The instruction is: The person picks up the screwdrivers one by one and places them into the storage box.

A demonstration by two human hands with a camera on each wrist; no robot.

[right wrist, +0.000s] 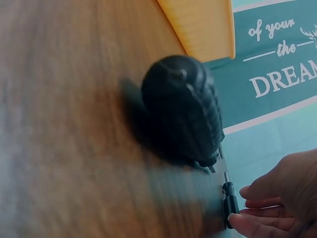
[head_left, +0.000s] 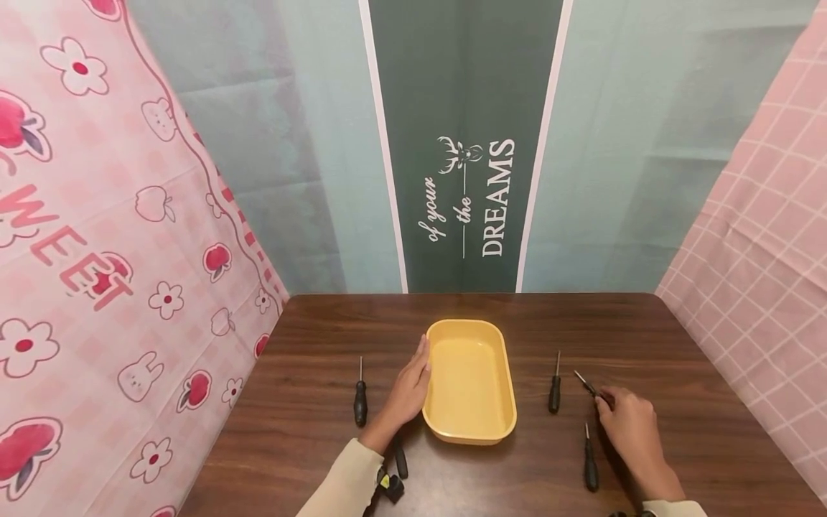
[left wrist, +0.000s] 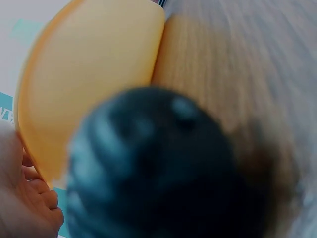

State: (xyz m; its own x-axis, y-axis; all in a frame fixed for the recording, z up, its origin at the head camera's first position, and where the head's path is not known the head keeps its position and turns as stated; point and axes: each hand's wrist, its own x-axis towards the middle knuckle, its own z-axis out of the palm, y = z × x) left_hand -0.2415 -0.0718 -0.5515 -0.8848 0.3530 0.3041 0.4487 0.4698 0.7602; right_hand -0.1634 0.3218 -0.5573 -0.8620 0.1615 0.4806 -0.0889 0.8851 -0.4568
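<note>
- Head view: a yellow tray sits on the brown worktop, with the left hand at its nine o'clock side. That hand's grip is released: the extended fingers rest against the tray's outer wall.
- Head view: between three and four o'clock from the tray, the right hand has its grip closed on the held screwdriver, pinching the handle; its shaft aims towards ten o'clock.
- Head view: a second screwdriver lies at the tray's three o'clock, a third screwdriver at four o'clock, and a fourth screwdriver at nine o'clock, beyond the left hand. Between seven and eight o'clock, a dark handle is partly hidden beside the left wrist.
- Left wrist view: the tray fills the ten o'clock area, the left hand meets its rim at eight o'clock, and bare worktop shows at two. A large dark rounded thing in the foreground is too blurred to identify.
- Right wrist view: at four o'clock, thumb and fingers clasp the held screwdriver. A black ridged handle looms near the centre; the tray's edge shows at one o'clock, beside the lettered backdrop.
</note>
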